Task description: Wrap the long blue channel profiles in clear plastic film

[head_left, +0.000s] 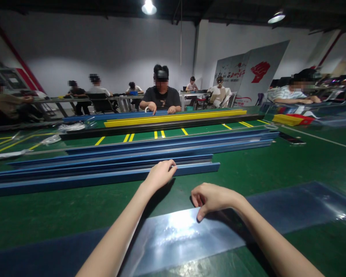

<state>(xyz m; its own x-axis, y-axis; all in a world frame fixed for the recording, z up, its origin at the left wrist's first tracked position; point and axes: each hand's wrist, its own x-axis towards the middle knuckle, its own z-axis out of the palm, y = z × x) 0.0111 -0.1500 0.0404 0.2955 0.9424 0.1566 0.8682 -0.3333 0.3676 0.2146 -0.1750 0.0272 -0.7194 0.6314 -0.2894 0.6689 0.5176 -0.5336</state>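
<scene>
My left hand [161, 173] reaches over the nearest long blue channel strip [197, 168], its fingers bent around the strip's near wall; the fingertips are partly hidden. Below and to the right, my right hand [209, 198] is curled at the far edge of a long clear plastic sheet [173, 234]. The thumb presses on top of the sheet and the other fingers fold in beyond its edge. Flat on the green table, the sheet runs past both forearms and reflects bright light. More blue strips [242, 145] lie just behind the nearest one.
Farther back lie a black strip [161, 128] and a yellow strip [178, 118]. A phone [292, 138] rests at the right, near yellow and red trays [291, 119]. Crumpled clear plastic [52, 139] is at the left. Across the table, a person [161, 96] handles another blue strip.
</scene>
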